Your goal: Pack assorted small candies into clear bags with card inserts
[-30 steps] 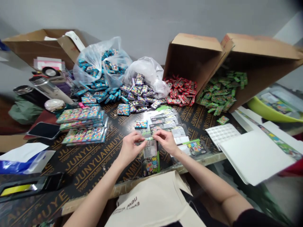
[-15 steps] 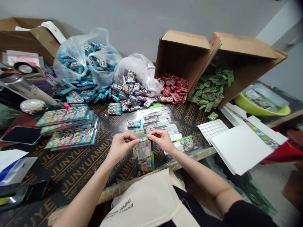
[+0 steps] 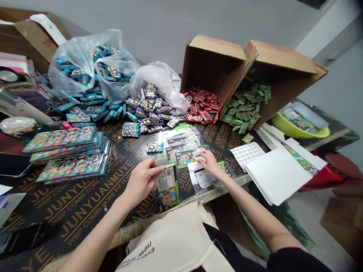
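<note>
My left hand (image 3: pixel 143 178) pinches the top edge of a clear packet with a green printed card (image 3: pixel 166 187) that lies on the dark board table (image 3: pixel 85 196) near its front edge. My right hand (image 3: pixel 209 161) has its fingers spread flat on a fanned stack of similar clear card packets (image 3: pixel 184 145) just right of that packet. A single small blue sweet pack (image 3: pixel 154 147) lies a little beyond both hands.
Behind lie heaps of small packs: blue ones in a plastic bag (image 3: pixel 85 71), purple ones (image 3: pixel 150 109), red ones (image 3: pixel 202 105), and green ones (image 3: pixel 246 107) spilling from a tipped carton (image 3: pixel 280 71). Filled packets are stacked at left (image 3: pixel 68 149). White sheets (image 3: pixel 276 173) overhang the right edge.
My right hand let go of the packet's top edge and moved right onto the fanned stack. My left hand keeps its pinch. The camera has turned to the right.
</note>
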A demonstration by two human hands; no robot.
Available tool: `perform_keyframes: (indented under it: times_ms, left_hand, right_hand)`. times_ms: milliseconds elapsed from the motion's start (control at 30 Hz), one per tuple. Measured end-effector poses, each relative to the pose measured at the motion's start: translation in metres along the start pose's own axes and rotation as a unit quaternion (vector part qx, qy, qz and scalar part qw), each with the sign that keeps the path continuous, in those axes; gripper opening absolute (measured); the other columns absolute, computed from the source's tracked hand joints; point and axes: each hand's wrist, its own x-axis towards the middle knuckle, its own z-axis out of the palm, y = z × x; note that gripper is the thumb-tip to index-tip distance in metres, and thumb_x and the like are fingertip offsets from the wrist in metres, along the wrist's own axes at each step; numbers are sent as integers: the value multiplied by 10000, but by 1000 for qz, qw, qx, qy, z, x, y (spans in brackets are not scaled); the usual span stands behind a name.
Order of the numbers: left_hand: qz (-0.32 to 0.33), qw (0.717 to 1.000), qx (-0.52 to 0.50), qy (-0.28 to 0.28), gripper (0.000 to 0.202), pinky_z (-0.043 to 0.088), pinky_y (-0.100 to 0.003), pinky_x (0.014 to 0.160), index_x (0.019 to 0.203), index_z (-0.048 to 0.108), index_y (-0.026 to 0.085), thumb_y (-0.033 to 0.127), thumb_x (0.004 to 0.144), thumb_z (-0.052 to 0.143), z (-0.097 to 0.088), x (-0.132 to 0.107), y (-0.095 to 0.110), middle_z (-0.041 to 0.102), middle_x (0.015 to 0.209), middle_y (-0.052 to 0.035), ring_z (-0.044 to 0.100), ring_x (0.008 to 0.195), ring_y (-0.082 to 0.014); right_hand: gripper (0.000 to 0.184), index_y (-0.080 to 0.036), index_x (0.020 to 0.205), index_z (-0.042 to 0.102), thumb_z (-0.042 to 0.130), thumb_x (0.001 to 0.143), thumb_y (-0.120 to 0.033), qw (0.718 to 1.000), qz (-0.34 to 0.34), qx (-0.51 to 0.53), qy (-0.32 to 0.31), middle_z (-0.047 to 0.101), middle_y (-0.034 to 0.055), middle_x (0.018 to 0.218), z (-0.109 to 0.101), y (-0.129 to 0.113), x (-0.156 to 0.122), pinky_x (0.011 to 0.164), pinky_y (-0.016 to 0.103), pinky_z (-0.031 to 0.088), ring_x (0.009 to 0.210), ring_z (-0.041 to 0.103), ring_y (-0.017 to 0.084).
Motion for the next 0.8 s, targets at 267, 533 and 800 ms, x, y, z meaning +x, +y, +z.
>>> perform_keyframes:
  times_ms: [267, 533, 800]
  left_hand:
    - [-24, 996, -82, 21, 228, 428, -251, 684, 954, 669, 190, 206, 843, 470, 6, 3, -1, 558, 861, -53, 528, 779, -141]
    - [-57, 993, -93, 46, 225, 429, -259, 670, 941, 658, 165, 187, 843, 457, 10, 1, 0, 552, 782, -45, 532, 742, -143]
    - [-65, 993, -83, 60, 209, 440, -280, 670, 863, 666, 167, 154, 823, 461, 8, 0, 9, 581, 750, -54, 551, 741, -161]
  right_hand:
    - [13, -178, 714, 628, 641, 712, -175, 997, 18, -50, -61, 576, 34, 778, 12, 40, 4, 769, 314, 313, 842, 480, 187]
    - [107, -163, 737, 554, 501, 753, -72, 995, -10, -30, -95, 572, 40, 760, 12, 25, -6, 722, 262, 332, 768, 491, 156]
    - [77, -168, 697, 510, 503, 766, -202, 991, 17, 91, -96, 560, 11, 696, -19, -10, 18, 597, 232, 366, 644, 508, 131]
